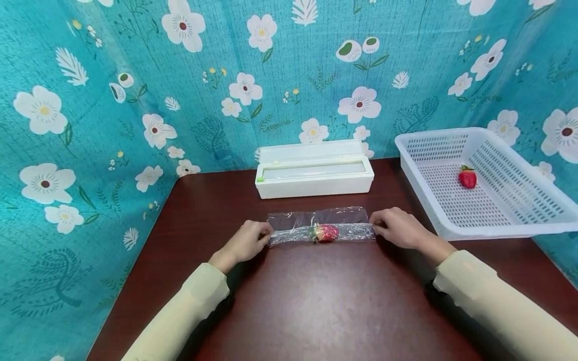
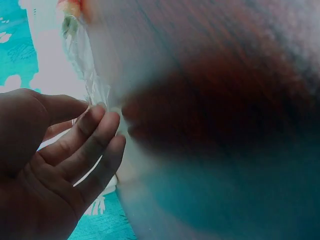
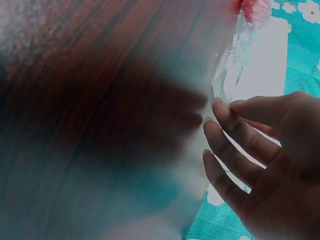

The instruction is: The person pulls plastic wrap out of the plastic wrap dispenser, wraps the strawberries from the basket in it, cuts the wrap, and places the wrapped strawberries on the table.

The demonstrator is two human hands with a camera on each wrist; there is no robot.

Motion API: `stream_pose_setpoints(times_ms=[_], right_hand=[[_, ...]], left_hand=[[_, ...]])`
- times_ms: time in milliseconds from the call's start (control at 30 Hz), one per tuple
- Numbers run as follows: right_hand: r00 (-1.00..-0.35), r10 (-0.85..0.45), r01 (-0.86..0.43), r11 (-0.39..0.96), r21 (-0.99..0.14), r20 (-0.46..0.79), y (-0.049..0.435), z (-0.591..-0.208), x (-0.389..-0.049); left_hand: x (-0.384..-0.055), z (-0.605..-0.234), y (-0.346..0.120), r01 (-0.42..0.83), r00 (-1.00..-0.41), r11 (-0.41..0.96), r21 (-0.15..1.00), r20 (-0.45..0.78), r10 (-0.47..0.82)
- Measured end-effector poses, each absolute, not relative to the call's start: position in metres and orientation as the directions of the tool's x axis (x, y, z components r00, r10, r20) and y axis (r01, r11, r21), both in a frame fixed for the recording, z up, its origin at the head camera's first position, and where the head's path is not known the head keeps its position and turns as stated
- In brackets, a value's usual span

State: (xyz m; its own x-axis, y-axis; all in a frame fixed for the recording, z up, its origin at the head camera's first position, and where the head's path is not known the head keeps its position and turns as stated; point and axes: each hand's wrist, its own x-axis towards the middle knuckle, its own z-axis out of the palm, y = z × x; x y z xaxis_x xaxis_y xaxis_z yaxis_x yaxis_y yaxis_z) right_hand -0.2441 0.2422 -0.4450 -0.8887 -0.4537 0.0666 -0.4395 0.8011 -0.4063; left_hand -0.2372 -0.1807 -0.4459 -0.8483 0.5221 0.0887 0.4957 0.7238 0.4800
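A strip of clear plastic wrap (image 1: 353, 231) lies across the dark table, its near part folded over a red strawberry (image 1: 326, 232) at the middle. My left hand (image 1: 248, 239) pinches the wrap's left end between thumb and fingers. At the opposite end my right hand (image 1: 397, 228) pinches the wrap the same way. In the left wrist view the gathered film (image 2: 95, 82) runs from the left fingertips toward the strawberry. The right wrist view has the crinkled film (image 3: 232, 65) leading from the right fingertips up to the red fruit.
Behind the wrap stands a white wrap dispenser box (image 1: 313, 186) with its lid raised. At the right a white plastic basket (image 1: 510, 231) holds another strawberry (image 1: 467, 177). A teal flowered cloth (image 1: 289, 108) hangs behind the dark wooden table (image 1: 307, 306).
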Motion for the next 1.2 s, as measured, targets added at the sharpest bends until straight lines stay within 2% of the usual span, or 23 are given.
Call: stream_pose_setpoints(times_ms=[167,300,467,700,833,1000,1200], right_hand=[[-0.893,-0.442,-0.442,0.829,-0.343,0.083,0.240,-0.442,-0.243],[-0.874,-0.461,-0.486,0.822,-0.296,0.153,0.237,-0.431,-0.238],[-0.822,-0.551,-0.568,0.777,-0.274,0.143,0.226,-0.428,-0.231],[-0.751,-0.649,-0.656,0.712,-0.249,0.123,0.194,-0.434,-0.227],[-0.761,-0.645,-0.639,0.727,-0.251,0.070,0.185,-0.441,-0.231],[-0.787,-0.617,-0.586,0.757,-0.289,-0.023,0.195,-0.447,-0.234],[-0.804,-0.595,-0.565,0.768,-0.302,-0.009,0.214,-0.445,-0.237]], left_hand=[[-0.238,-0.445,-0.180,0.458,-0.878,0.804,0.379,0.054,0.475],[-0.235,-0.438,-0.180,0.456,-0.886,0.820,0.347,0.093,0.454],[-0.230,-0.432,-0.168,0.542,-0.837,0.769,0.340,0.130,0.532],[-0.229,-0.428,-0.133,0.617,-0.773,0.719,0.319,0.075,0.630],[-0.232,-0.434,-0.129,0.606,-0.771,0.720,0.339,0.025,0.637],[-0.231,-0.447,-0.146,0.562,-0.785,0.734,0.381,-0.034,0.619],[-0.232,-0.442,-0.164,0.516,-0.816,0.758,0.400,-0.039,0.576]])
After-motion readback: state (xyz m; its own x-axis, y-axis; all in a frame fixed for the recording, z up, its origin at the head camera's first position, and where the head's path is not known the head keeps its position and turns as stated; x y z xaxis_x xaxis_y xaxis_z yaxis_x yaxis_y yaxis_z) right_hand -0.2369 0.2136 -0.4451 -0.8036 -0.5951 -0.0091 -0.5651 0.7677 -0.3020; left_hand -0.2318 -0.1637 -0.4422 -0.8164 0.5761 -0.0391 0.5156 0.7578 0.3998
